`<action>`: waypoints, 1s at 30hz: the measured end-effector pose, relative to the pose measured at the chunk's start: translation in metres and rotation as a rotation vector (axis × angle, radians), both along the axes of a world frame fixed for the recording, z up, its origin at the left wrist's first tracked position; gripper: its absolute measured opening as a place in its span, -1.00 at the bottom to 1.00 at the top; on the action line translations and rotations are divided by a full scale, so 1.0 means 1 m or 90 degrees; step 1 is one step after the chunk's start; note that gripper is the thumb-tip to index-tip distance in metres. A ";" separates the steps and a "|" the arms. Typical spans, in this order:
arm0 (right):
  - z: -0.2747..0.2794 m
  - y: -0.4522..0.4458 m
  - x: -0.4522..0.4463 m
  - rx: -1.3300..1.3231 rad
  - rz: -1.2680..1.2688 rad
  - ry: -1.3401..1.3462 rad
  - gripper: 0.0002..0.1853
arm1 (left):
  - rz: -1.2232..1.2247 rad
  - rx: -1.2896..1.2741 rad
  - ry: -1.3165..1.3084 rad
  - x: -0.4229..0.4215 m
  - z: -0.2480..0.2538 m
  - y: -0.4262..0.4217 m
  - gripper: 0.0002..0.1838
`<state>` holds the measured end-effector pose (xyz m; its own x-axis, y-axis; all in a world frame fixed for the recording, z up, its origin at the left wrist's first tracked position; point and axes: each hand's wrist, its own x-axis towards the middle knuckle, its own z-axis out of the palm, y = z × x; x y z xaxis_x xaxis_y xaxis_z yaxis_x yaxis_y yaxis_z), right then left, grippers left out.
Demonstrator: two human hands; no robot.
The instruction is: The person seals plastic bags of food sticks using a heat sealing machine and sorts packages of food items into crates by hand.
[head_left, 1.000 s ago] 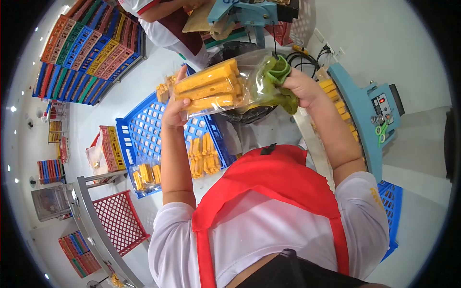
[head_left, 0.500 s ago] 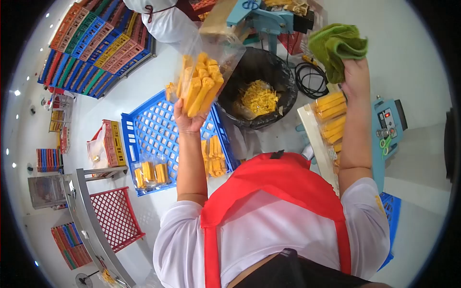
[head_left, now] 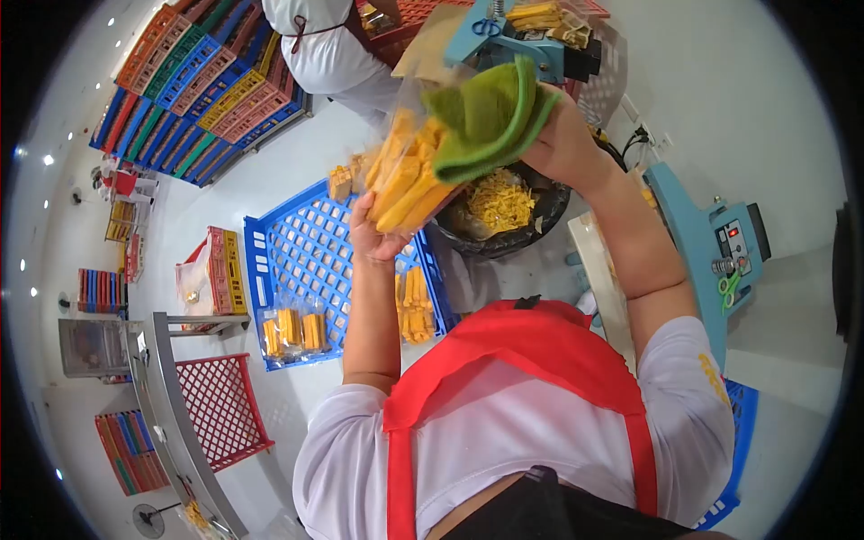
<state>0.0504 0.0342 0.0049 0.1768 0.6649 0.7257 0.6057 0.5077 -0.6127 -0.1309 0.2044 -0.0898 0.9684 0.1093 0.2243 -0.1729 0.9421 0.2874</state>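
Observation:
My left hand [head_left: 378, 236] grips the lower end of a clear plastic bag [head_left: 409, 180] filled with yellow-orange sticks, held up above a blue crate. In my right hand [head_left: 569, 144] is a folded green cloth [head_left: 490, 121], which overlaps the upper right of the bag in view. Whether the cloth presses on the plastic I cannot tell. Below the bag, the blue crate [head_left: 297, 261] holds several smaller packed bags [head_left: 292, 331] of the same sticks. Under my right forearm stands a black-lined bin [head_left: 540, 225] with yellow scraps [head_left: 501, 202] inside.
To the right is a light-blue sealing machine [head_left: 733, 238] with green scissors [head_left: 731, 286] on it. Another blue machine [head_left: 517, 49] stands ahead. A person in white [head_left: 328, 45] is at the upper left, near stacked coloured crates [head_left: 198, 81]. A steel table edge [head_left: 175, 423] runs along the left.
My right hand has swung left with the green cloth, from above the right-hand machine to the bag. The bag has tilted and shifted slightly right. My view has turned a little.

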 end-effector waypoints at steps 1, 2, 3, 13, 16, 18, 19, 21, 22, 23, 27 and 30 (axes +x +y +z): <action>0.001 0.004 -0.003 0.052 -0.053 0.012 -0.76 | 0.056 0.007 0.070 0.000 0.000 -0.006 -0.35; 0.002 0.008 -0.007 0.101 -0.107 0.026 -0.77 | 0.110 0.012 0.143 -0.001 -0.001 -0.011 -0.41; 0.006 0.011 -0.008 0.170 -0.111 0.051 -0.78 | -0.018 0.004 0.025 0.003 -0.004 -0.010 -0.44; 0.048 -0.028 0.036 0.457 -0.090 0.474 -0.70 | -0.110 -0.191 0.026 0.016 -0.026 -0.022 -0.36; 0.038 -0.035 0.036 0.510 -0.215 0.458 -0.68 | -0.135 -0.220 0.001 0.019 -0.021 -0.031 -0.20; 0.032 -0.038 0.024 0.584 -0.207 0.524 -0.68 | -0.147 -0.207 0.003 0.023 -0.024 -0.033 -0.20; 0.018 -0.051 0.033 0.461 -0.258 0.579 -0.67 | -0.153 -0.197 0.001 0.026 -0.024 -0.034 -0.19; 0.001 -0.068 0.030 0.249 -0.513 0.131 -0.65 | -0.173 -0.187 0.006 0.030 -0.022 -0.040 -0.19; 0.000 -0.067 0.019 0.191 -0.442 0.071 -0.63 | -0.181 -0.179 0.008 0.031 -0.021 -0.043 -0.19; 0.001 -0.067 0.011 0.151 -0.375 0.012 -0.61 | -0.200 -0.177 0.018 0.034 -0.021 -0.045 -0.20; -0.009 -0.060 0.006 0.212 -0.231 0.000 -0.62 | -0.173 -0.142 0.019 0.043 -0.047 -0.054 -0.37; -0.006 -0.085 0.019 0.242 -0.423 0.108 -0.70 | -0.047 -0.141 0.168 0.057 -0.036 -0.080 -0.40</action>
